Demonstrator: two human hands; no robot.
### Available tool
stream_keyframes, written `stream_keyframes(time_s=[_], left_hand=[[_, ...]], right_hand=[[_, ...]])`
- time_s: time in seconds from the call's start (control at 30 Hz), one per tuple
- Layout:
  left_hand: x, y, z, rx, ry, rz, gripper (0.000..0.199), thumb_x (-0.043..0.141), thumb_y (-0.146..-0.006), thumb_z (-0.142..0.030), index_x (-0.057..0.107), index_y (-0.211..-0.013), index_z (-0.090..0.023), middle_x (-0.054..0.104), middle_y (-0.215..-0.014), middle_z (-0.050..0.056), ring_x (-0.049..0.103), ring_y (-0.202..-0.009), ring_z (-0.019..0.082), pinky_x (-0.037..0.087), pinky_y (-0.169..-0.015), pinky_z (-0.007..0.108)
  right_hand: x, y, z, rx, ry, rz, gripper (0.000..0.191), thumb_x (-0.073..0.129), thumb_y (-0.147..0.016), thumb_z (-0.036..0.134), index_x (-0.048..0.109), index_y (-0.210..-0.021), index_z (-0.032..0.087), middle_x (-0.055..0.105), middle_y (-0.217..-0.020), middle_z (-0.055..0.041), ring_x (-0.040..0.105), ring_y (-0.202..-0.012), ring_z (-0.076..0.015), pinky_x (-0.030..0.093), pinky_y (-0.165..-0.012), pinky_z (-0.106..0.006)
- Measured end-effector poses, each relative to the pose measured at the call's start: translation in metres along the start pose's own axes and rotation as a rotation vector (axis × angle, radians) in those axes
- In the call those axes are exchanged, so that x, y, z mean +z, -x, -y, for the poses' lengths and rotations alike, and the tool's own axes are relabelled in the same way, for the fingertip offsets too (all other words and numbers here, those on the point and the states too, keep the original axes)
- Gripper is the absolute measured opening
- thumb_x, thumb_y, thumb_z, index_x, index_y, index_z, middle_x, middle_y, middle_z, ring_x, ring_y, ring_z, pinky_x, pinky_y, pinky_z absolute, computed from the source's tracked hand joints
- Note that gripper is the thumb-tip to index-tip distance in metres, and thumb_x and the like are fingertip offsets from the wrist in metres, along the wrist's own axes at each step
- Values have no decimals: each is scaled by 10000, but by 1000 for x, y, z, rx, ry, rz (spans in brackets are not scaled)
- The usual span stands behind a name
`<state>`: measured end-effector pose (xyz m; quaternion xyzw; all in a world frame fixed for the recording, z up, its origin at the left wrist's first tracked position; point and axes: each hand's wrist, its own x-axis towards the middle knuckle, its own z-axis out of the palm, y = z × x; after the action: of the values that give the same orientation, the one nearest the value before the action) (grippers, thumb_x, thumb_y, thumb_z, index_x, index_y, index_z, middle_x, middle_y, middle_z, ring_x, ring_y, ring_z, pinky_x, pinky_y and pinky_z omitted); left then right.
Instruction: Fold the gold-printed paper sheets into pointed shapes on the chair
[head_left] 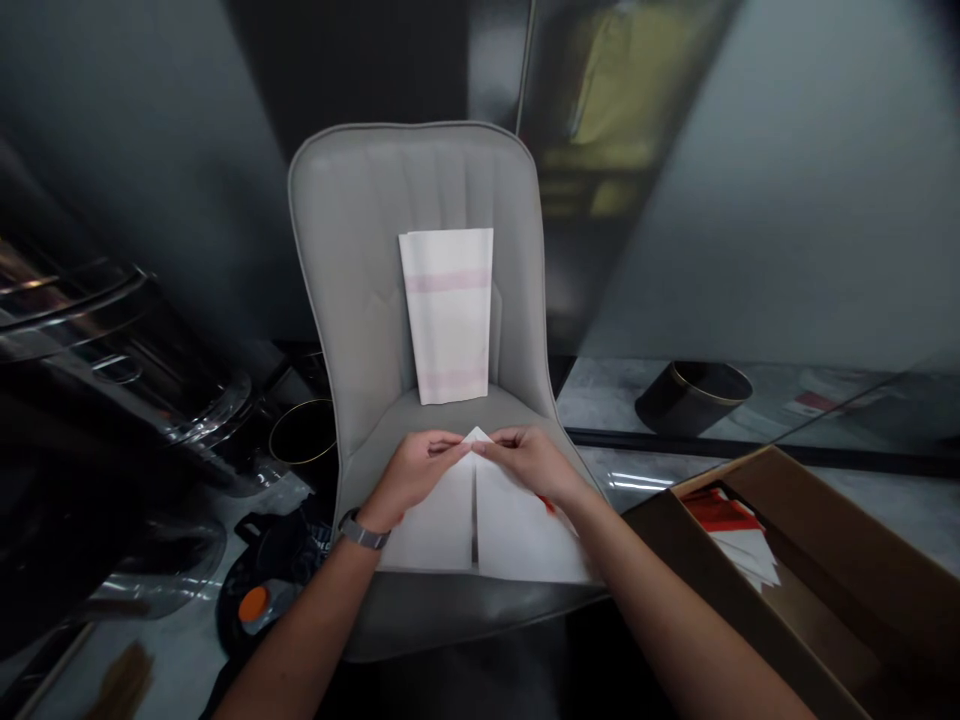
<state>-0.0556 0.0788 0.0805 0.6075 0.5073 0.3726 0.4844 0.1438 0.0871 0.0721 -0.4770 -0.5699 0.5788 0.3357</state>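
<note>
Head view: left hand (420, 470) and right hand (534, 462) both pinch the tip of the folded paper (439, 525), six o'clock, on grey chair (345, 210). Pink-banded sheet (451, 330) at its twelve; box (847, 545) at four o'clock.

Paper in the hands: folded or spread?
Folded: the paper shows two flaps side by side with a narrow gap between; the left hand and right hand pinch its pointed top.

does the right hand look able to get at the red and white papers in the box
Probably yes: the cardboard box on the right is open and the papers show inside, though the right hand holds the white sheet and would probably release it first.
</note>
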Motion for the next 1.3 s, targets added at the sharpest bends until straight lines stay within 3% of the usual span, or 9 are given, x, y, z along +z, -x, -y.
stream_keyframes(time_s=[0.13, 0.27, 0.4, 0.6, 0.7, 0.83, 1.0, 1.1, 1.3], left_hand=[[-3, 0, -1, -12, -46, -50, 317, 731, -822, -486, 785, -891, -182, 795, -914, 63, 717, -881, 232, 552, -768, 311], [-5, -1, 1, -32, -76, -117, 422, 710, -810, -588, 756, -807, -168, 761, -806, 40, 683, -789, 207, 499, -681, 279], [-5, -4, 6, -1, -80, -150, 426, 702, -817, -592, 720, -758, -171, 734, -755, 26, 654, -724, 181, 466, -632, 263], [-8, -19, 36, -4, -253, -179, 300, 651, -898, -450, 763, -847, -177, 791, -886, 61, 720, -835, 221, 522, -723, 285], [-14, -29, 55, -14, -349, -181, 272, 611, -933, -373, 772, -866, -163, 797, -922, 79, 732, -856, 233, 528, -740, 293], [-20, -42, 71, 11, -506, -200, 226, 613, -941, -305, 769, -862, -162, 779, -904, 97, 708, -846, 242, 512, -791, 330], [-14, -47, 84, 68, -707, -235, 153, 618, -955, -243, 742, -1013, -174, 726, -985, 99, 640, -1017, 261, 462, -950, 366], [-9, -44, 91, 90, -792, -247, 205, 584, -989, -241, 690, -1154, -184, 703, -1047, 93, 609, -1068, 263, 444, -986, 379], [-6, -45, 94, 123, -928, -223, 219, 538, -1027, -260, 670, -1191, -203, 681, -1156, 96, 592, -1107, 273, 437, -1016, 409]], right_hand=[[3, -1, 2, -185, 49, -165, 468, 751, -738, 586, 744, -977, 184, 712, -818, -41, 630, -743, -197, 483, -667, -289], [5, 9, 6, -473, 369, -392, 342, 705, -832, 470, 735, -1047, 205, 693, -884, -73, 628, -833, -233, 512, -800, -355], [5, 10, 1, -508, 490, -360, 262, 605, -924, 400, 746, -1053, 222, 709, -956, -93, 649, -933, -255, 514, -880, -390], [-2, -15, -18, -112, 496, -237, 429, 609, -936, 460, 689, -1235, 162, 746, -999, -95, 697, -899, -248, 547, -829, -369], [0, -15, -25, -235, 743, -209, 482, 582, -968, 444, 614, -1378, 192, 678, -1320, -133, 634, -1199, -305, 479, -1038, -448], [8, -5, -43, -347, 985, 36, 534, 502, -1024, 449, 503, -1504, 217, 480, -1573, -143, 405, -1473, -334, 336, -1187, -547], [26, 3, -73, -360, 1136, 202, 605, 476, -1042, 451, 430, -1554, 131, 338, -1639, -207, 273, -1538, -354, 247, -1232, -583], [33, 7, -86, -377, 1168, 188, 671, 456, -1047, 486, 373, -1577, 84, 276, -1651, -241, 225, -1550, -362, 245, -1238, -572], [42, 8, -101, -438, 1159, 136, 648, 364, -1069, 466, 366, -1573, 58, 296, -1643, -239, 245, -1546, -348, 264, -1236, -573]])
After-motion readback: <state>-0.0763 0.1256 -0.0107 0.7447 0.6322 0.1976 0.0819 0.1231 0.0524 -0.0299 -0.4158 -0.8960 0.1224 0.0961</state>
